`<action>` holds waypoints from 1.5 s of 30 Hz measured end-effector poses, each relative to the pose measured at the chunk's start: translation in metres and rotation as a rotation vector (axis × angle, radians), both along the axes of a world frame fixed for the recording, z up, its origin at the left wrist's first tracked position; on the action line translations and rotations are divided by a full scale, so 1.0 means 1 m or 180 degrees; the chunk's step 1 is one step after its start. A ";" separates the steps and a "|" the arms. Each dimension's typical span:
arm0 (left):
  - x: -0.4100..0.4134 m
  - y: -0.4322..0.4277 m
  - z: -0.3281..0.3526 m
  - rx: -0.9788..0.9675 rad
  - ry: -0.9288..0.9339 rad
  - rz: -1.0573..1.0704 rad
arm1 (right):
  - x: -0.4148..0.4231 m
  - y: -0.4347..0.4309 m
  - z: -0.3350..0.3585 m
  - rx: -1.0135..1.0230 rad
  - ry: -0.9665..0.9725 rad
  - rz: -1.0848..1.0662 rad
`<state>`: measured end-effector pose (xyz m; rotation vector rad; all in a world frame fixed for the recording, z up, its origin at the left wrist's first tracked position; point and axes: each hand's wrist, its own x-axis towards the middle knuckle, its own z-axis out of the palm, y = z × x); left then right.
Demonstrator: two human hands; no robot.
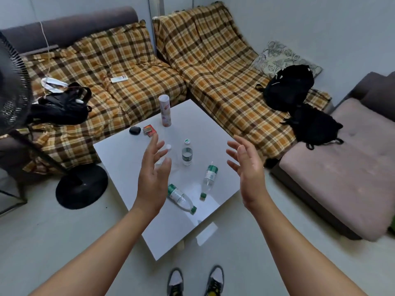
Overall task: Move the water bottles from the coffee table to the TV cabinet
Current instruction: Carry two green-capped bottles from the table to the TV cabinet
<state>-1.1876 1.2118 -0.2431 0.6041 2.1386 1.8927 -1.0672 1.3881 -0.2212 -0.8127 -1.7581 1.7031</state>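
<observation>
Both hands, left (154, 167) and right (245, 165), are hovering spread and empty over the surface (128, 167); beyond its bottles (two toppled) a snack tube (165, 110) is standing.

Four water bottles (187, 153) on the table (218, 133): two upright, two lying flat. One tall canister (165, 110), two small boxes (149, 130).

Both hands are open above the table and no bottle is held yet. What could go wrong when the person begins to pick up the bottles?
1. Two bottles lie on their sides on the smooth coffee table; a nudge may roll them off.
2. The left hand partly hides a clear bottle with a white cap, easy to knock over.
3. The upright bottle may tip if brushed.
</observation>
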 end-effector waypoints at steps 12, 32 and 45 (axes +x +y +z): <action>0.038 0.008 -0.124 -0.0328 -0.0673 0.0045 | 0.024 0.003 -0.129 -0.0729 -0.0659 -0.0107; 0.016 0.086 -0.363 -0.3478 -0.0356 -0.1290 | -0.047 0.068 -0.373 0.0541 -0.2937 0.1298; 0.021 0.112 -0.463 -0.3893 -0.0744 -0.1091 | -0.089 0.072 -0.485 0.1392 -0.3358 0.2133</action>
